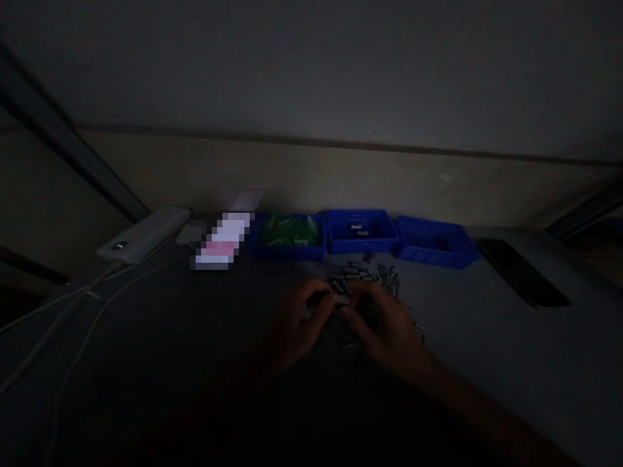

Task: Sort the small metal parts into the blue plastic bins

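Note:
In dim light my left hand and my right hand meet over the table, fingertips pinched on a small pale cylindrical piece. Its exact kind is too dark to make out. Just behind and beneath the hands lies a loose pile of small metal cylinders and thin pins, partly covered by my right hand. Beyond the pile, the middle blue bin contains a couple of metal cylinders. The left blue bin contains green translucent material.
A third blue bin stands at the right of the row, beside a dark phone. On the left are a white device with cables and a blurred-out bright object. A wall rises behind the bins.

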Demonstrator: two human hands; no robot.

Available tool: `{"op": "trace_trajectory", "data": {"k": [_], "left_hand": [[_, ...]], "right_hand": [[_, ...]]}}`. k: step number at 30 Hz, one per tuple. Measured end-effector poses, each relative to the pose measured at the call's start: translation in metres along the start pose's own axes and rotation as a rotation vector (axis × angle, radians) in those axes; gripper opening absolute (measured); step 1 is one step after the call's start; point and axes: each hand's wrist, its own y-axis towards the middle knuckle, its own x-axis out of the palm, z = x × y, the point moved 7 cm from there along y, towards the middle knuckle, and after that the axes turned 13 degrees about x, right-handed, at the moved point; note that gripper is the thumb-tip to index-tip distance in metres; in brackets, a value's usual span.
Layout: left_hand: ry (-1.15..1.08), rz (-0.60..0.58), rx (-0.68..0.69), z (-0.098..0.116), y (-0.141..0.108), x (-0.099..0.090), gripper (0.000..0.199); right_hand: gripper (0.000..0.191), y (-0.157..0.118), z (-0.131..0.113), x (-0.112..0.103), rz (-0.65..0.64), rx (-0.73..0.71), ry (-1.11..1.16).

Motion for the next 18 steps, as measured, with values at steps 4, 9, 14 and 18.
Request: {"op": "trace_trajectory", "data": {"k": [4,9,14,18], "left_hand": [[0.046,-0.040,-0.009,-0.001,0.002,0.001,0.030],[0.171,-0.266,0.022,-0.003,0.003,-0.003,0.032],[0.297,-0.529,0.005,-0.007,-0.010,-0.005,0.027],[0.279,-0.601,0.028,-0.004,-0.017,0.000,0.019]], "right_hand": [[0.011,-0.004,-0.006,0.001,-0.015,-0.087,-0.064],[0.014,0.016,0.008,-0.014,0.083,-0.092,-0.202],[0.019,0.064,0.042,-0.041,0.338,-0.005,-0.398],[0.022,0.087,0.063,-0.038,0.389,0.103,-0.552]]}}
